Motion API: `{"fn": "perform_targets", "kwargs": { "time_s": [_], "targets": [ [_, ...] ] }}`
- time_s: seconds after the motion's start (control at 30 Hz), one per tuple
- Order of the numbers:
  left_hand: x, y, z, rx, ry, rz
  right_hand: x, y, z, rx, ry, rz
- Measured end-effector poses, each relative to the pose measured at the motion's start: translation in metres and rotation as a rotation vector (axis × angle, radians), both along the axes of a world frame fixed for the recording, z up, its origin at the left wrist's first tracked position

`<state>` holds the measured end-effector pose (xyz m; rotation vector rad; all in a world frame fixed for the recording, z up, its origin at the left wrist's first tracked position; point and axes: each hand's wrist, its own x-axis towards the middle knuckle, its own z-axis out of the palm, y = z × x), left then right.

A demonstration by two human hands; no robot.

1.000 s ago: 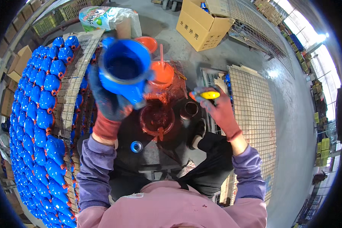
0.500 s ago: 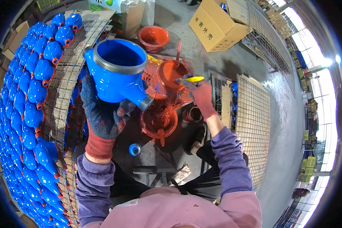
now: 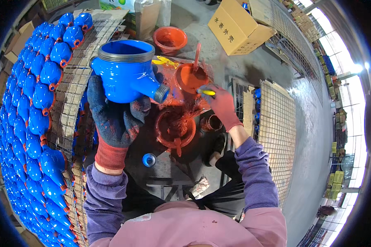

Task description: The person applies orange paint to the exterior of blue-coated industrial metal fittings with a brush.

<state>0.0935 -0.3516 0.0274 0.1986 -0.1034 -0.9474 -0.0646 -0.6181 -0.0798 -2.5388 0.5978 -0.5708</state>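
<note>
A glossy blue water meter body (image 3: 121, 78) rests in my left hand (image 3: 111, 121), which wears a dark, red-stained glove. Its wide threaded mouth faces up, and a threaded side pipe slants toward the right. Some of my fingers are hidden behind the casting. My right hand (image 3: 224, 107), in a reddish glove, is closed on a slim yellow-handled brush (image 3: 209, 92); its tip is too small to make out clearly. The brush is beside a red paint bowl (image 3: 186, 84) with a stick standing in it. Below that lies a second paint-caked red bowl (image 3: 162, 140).
Rows of blue meter bodies with red-painted ends (image 3: 41, 99) fill a wire rack at left. A red basin (image 3: 171, 39) sits farther back near a cardboard box (image 3: 237, 33). Another wire mesh rack (image 3: 276, 136) stands at right; a small blue-rimmed cup (image 3: 149, 160) is below.
My left hand has tilted the meter body, so less of its inside shows. My right hand has turned the brush and shifted slightly lower. The whole view has shifted a little.
</note>
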Motion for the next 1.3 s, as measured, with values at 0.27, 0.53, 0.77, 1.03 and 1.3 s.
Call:
{"fn": "perform_targets", "kwargs": {
  "time_s": [0.27, 0.53, 0.77, 1.03, 1.3],
  "targets": [
    [-0.015, -0.008, -0.02, 0.135, -0.118, -0.047, -0.022, 0.001, 0.036, 0.472, 0.051, -0.085],
    [-0.053, -0.023, -0.022, 0.454, -0.793, -0.008, -0.073, 0.001, 0.075, 1.374, -0.826, 0.021],
    [-0.098, -0.034, -0.041, 0.507, -1.319, 0.223, -0.081, 0.029, 0.108, 0.9, -0.756, -0.211],
    [-0.111, -0.04, -0.051, 0.488, -1.593, 0.064, -0.082, 0.03, 0.131, 0.553, -0.385, -0.276],
    [-0.109, -0.056, -0.048, 0.22, -1.847, 0.153, -0.092, 0.046, 0.142, 0.307, -0.47, -0.169]
  ]
}}
